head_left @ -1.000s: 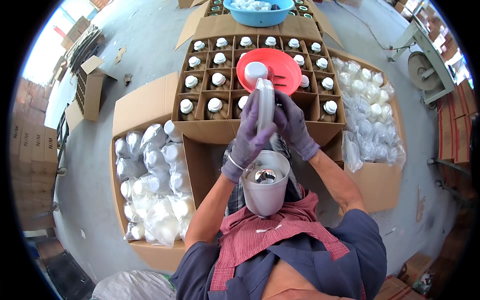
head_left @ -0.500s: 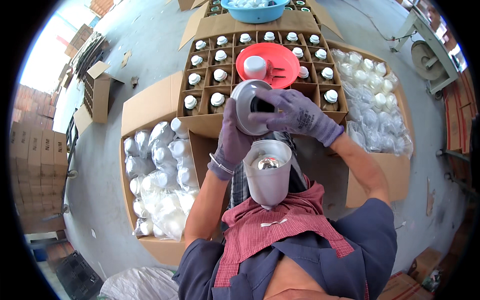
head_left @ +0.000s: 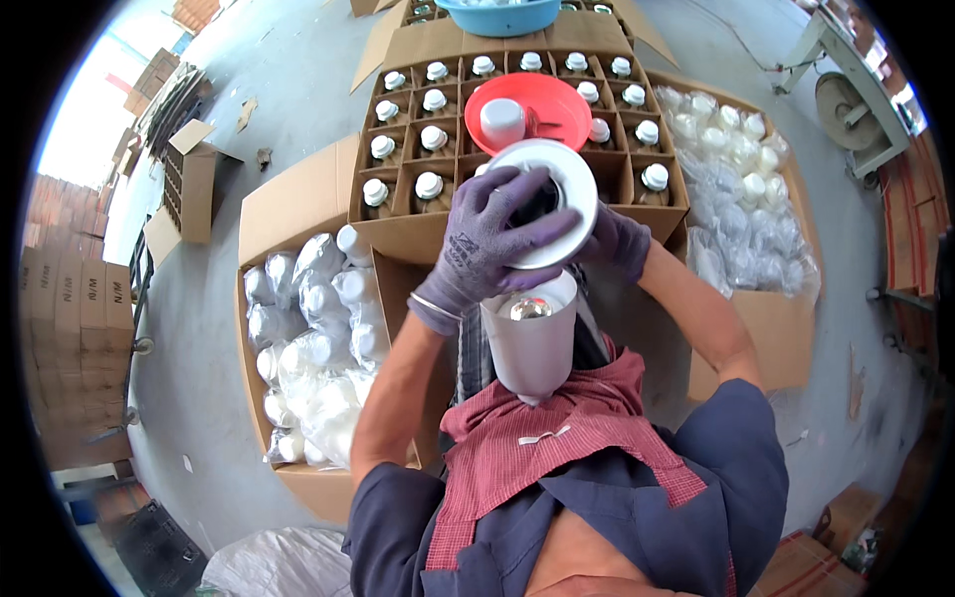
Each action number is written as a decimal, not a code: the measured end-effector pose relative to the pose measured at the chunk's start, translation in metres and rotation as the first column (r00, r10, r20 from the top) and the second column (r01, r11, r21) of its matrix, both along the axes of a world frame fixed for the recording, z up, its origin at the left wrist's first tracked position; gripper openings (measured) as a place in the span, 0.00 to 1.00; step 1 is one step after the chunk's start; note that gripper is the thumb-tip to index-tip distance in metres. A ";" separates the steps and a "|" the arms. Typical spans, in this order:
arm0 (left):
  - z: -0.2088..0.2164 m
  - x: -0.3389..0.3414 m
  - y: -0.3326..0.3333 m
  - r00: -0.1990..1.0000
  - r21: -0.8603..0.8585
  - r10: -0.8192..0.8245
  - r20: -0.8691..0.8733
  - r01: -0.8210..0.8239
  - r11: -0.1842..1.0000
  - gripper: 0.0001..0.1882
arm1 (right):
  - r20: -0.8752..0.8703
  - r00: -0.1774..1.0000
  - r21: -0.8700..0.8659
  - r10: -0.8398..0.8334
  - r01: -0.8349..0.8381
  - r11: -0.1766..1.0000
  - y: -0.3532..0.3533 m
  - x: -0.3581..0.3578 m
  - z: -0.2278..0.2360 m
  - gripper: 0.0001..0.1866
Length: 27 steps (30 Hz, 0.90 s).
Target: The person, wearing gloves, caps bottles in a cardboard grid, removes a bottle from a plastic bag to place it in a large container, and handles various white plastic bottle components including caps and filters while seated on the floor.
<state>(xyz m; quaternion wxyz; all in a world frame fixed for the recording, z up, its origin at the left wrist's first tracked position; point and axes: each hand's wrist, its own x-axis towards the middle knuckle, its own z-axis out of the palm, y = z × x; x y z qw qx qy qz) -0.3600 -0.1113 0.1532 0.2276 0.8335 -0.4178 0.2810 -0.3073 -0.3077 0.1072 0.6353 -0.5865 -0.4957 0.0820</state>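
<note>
In front of me I hold up a round white lid-like part with a dark opening in its middle. My left hand, in a purple-grey glove, lies over its face, fingers bent across the dark centre. Behind the part's right edge is my gloved right hand, closed against it, its fingers mostly hidden. Just below, a whitish, tapered plastic cup stands in my lap, open side up. A shiny silver piece with a bit of red shows inside it.
A divided carton of white-capped bottles stands ahead, a red bowl with a white cup resting on it. Boxes of bagged white parts flank me at left and right. A blue basin sits farther back.
The round white part has shifted right and turned more face-on. My left hand has gone from its rim to its centre; my right has gone from the centre to behind the edge.
</note>
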 end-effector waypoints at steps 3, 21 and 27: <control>-0.010 -0.006 0.010 0.959 0.036 -0.189 -0.211 0.201 0.979 0.30 | -0.852 0.511 -0.014 0.116 -0.243 0.970 -0.019 0.012 -0.054 0.23; -0.087 -0.069 0.023 0.766 -0.061 -0.156 -0.624 0.151 0.987 0.35 | -0.086 0.996 -0.512 -0.023 -0.025 0.859 0.022 -0.039 -0.074 0.22; -0.101 -0.088 -0.002 0.447 -0.598 -0.409 -0.796 -0.468 0.651 0.21 | 0.018 0.963 -0.566 -0.268 0.231 0.791 -0.037 -0.080 -0.027 0.29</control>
